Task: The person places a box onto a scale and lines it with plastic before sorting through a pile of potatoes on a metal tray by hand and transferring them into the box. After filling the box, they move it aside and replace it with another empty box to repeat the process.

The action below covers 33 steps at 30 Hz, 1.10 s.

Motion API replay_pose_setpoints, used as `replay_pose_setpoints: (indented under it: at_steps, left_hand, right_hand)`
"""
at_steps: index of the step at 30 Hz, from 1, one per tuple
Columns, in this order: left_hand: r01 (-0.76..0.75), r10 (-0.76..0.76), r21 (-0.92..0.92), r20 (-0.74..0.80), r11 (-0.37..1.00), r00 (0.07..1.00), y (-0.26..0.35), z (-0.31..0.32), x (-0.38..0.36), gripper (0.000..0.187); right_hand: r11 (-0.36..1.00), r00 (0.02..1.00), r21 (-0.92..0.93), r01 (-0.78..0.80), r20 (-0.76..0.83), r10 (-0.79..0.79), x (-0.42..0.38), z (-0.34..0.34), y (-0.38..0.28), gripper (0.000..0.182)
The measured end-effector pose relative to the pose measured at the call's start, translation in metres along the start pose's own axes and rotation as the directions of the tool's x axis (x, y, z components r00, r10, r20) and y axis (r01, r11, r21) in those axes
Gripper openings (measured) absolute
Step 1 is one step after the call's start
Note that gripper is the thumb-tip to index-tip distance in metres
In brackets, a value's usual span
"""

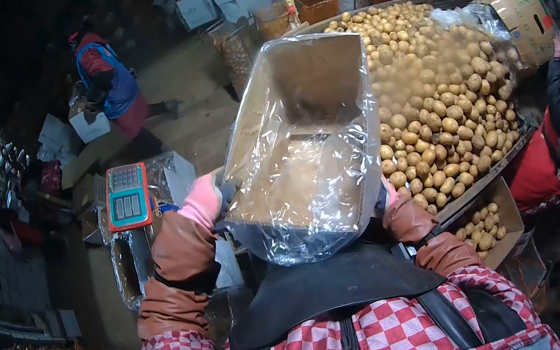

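Both my hands hold a brown cardboard box [313, 85] lined with clear plastic film, tilted in front of my chest. Its inside shows no potatoes. My left hand [207, 200], in a pink and dark glove, grips the box's left side near the lower corner. At the right side, my right hand [386, 196] is mostly hidden behind the box; only part of its glove shows. A large heap of potatoes [441, 105] lies right beside the box, on a broad table with a raised rim [476, 189].
A scale with a red frame [127, 197] stands at left. Below the heap's edge is a box of potatoes [480, 227]. One person at right touches a tilted carton [523, 19]; another in a blue vest [115, 80] carries a box at upper left. Crates [318, 6] stand behind.
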<state>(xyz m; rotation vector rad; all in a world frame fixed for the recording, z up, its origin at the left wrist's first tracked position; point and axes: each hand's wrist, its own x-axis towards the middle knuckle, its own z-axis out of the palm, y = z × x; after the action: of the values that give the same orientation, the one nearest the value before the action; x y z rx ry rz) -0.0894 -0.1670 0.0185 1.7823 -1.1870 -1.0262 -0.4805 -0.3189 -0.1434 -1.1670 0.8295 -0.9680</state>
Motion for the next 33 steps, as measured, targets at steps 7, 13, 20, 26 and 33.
replay_pose_setpoints:
  at_steps: [7, 13, 20, 26, 33]
  left_hand:
    - [-0.027, 0.029, 0.582, 0.007, 0.813, 1.0, 0.063, -0.022, 0.037, 0.058]
    - [0.095, -0.203, 0.668, 0.085, 0.738, 0.975, 0.063, 0.0, 0.097, 0.062]
    - [0.265, -0.164, 0.579, -0.221, 0.771, 0.961, 0.039, -0.036, 0.07, 0.042]
    - [0.374, -0.204, 0.215, -0.55, 0.902, 0.81, 0.028, -0.102, -0.092, 0.044]
    - [0.591, -0.447, 0.019, -0.636, 0.806, 0.629, -0.071, -0.11, -0.161, 0.034]
  right_hand:
    - [0.97, 0.956, 0.055, -0.236, -0.163, 0.242, 0.023, -0.064, 0.107, 0.039]
    - [0.981, 0.999, -0.193, -0.017, -0.049, 0.008, 0.014, -0.073, 0.151, 0.036]
    - [0.959, 0.942, 0.029, -0.283, -0.177, 0.284, 0.007, -0.07, 0.139, 0.033]
    - [0.847, 0.852, 0.222, -0.483, -0.103, 0.513, 0.032, -0.071, 0.139, 0.035]
    - [0.928, 0.999, -0.369, -0.05, -0.035, 0.04, -0.008, -0.062, 0.099, 0.037]
